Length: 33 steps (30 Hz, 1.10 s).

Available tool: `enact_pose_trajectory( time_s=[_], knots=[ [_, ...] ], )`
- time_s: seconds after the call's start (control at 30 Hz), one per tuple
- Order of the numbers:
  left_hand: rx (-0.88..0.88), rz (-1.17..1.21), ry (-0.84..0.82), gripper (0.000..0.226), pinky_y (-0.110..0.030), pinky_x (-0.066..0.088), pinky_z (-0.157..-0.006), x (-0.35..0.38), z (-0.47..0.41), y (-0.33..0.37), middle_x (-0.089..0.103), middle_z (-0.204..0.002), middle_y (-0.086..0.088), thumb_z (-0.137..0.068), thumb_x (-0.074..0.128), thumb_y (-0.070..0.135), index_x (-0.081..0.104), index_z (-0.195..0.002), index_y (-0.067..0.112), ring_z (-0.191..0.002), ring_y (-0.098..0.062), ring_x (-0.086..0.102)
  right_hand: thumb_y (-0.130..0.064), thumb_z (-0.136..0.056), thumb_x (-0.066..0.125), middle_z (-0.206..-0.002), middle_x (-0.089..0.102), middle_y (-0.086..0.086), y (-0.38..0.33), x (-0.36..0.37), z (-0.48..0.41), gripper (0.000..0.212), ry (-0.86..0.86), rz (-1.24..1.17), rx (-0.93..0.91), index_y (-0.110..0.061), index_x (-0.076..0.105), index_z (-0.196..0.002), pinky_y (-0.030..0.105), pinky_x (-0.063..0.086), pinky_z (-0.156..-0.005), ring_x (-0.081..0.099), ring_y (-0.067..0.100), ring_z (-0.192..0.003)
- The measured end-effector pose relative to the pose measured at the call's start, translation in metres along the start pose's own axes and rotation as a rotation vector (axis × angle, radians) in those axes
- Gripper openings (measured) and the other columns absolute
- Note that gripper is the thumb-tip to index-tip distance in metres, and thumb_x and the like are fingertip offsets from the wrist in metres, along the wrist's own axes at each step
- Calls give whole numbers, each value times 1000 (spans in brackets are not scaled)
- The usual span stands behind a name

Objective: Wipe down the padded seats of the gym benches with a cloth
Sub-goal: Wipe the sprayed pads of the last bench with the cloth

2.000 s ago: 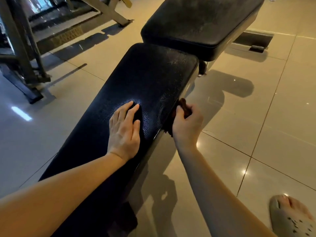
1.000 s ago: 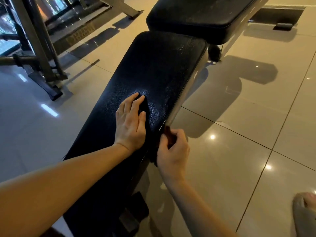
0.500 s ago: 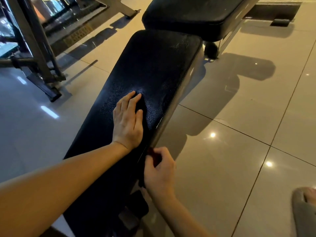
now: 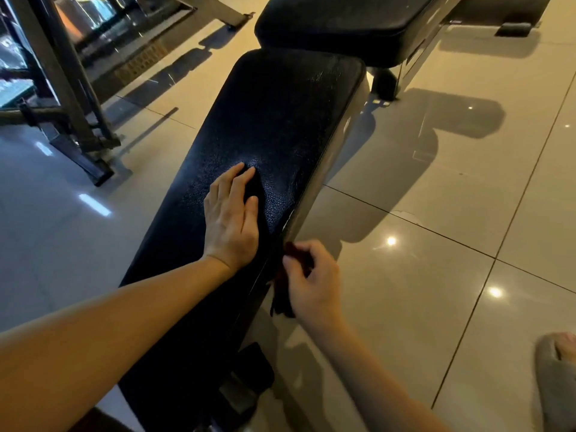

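here, we have our left hand (image 4: 232, 219) lying flat on the long black padded seat (image 4: 280, 120) of the gym bench. its fingers are straight and close together, palm down on the pebbled vinyl about midway along the seat. our right hand (image 4: 314, 282) is at the seat's right edge, just below the top surface, with fingers and thumb curled round a dark reddish-brown cloth (image 4: 281, 302). the cloth is bunched in that grip and lies against the side of the pad, with a fold hanging below our fingers. it meets the edge, not the top. the two hands are near each other, the left on top of the seat, the right beside it and lower. beyond the far end of the seat we see a second black cushioned pad (image 4: 343, 23), set higher than the first. the bench stands on a glossy beige tiled floor (image 4: 452, 307) dotted with small bright reflections. to the left stands the dark metal frame (image 4: 71, 98) of another machine. at the lower right corner, a foot in a grey slipper (image 4: 558, 385) rests on the tiles.
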<state>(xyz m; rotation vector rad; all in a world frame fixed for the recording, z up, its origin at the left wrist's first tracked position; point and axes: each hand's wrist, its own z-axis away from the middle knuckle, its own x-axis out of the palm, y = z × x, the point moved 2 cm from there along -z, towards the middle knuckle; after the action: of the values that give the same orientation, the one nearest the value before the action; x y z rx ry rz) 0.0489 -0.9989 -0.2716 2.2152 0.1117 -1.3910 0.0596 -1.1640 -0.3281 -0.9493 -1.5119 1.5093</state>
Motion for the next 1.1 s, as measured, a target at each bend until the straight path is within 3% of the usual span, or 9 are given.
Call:
enact_pose_trajectory(
  time_s=[0.1,0.23,0.37,0.5,0.6,0.73,0.87,1.0,1.1],
  knots=[
    [-8,10,-8,49,-38,19,-121,0,0,0,37,-154,5,-100,41,30,43,-148,24,-144,-14,29,-13,-91,63,-85,72,9,-26,-36,-31,13,-143,-166,-7,-25,67,-95,54,60,-69,73,32,-79],
    [5,5,4,49,-41,22,-120,-1,0,1,38,-153,3,-99,41,29,44,-147,22,-143,-15,30,10,-94,57,-85,70,-3,-38,-64,-57,24,-376,-266,-32,-12,68,-96,22,54,-74,67,11,-83],
    [14,3,12,48,-37,21,-120,-1,-1,0,38,-152,3,-99,41,29,44,-147,21,-143,-14,29,0,-92,59,-86,68,-4,-29,-49,-69,22,-247,-196,-89,-19,68,-95,26,52,-77,66,12,-84],
    [18,-5,14,48,-36,20,-120,0,-1,-1,38,-152,3,-100,40,29,44,-147,22,-143,-14,29,-8,-90,63,-98,55,-9,-23,-34,-69,35,9,14,-230,-43,66,-93,29,48,-90,58,19,-99],
    [9,-6,13,48,-36,20,-120,-1,0,0,38,-153,3,-99,41,30,45,-147,22,-143,-15,29,-11,-92,64,-96,52,-8,-22,-26,-61,18,150,133,-240,-28,70,-98,24,44,-84,55,14,-95],
    [3,-14,9,49,-40,22,-120,0,-1,0,38,-153,4,-100,41,31,44,-147,23,-144,-15,29,-17,-99,59,-88,64,-8,-23,-17,-41,15,261,3,-123,-19,63,-112,21,50,-72,63,4,-83],
    [8,-19,15,48,-40,23,-119,0,-1,0,39,-153,4,-100,40,31,44,-147,23,-143,-15,30,-38,-88,76,-94,65,-7,-23,-8,-31,36,301,23,-65,-20,59,-114,28,56,-76,64,6,-85],
    [3,-24,15,48,-40,23,-119,0,-1,2,39,-152,3,-100,40,31,44,-147,22,-142,-15,30,-26,-92,66,-88,64,-4,-20,-5,-34,14,337,109,-136,-19,62,-103,44,56,-72,63,15,-80],
    [-2,-22,6,47,-36,21,-118,0,0,3,38,-151,3,-100,39,31,44,-146,22,-141,-14,31,-18,-94,66,-83,62,-3,-13,1,-17,5,277,128,-179,-17,61,-96,43,54,-66,61,15,-76]
  ],
)
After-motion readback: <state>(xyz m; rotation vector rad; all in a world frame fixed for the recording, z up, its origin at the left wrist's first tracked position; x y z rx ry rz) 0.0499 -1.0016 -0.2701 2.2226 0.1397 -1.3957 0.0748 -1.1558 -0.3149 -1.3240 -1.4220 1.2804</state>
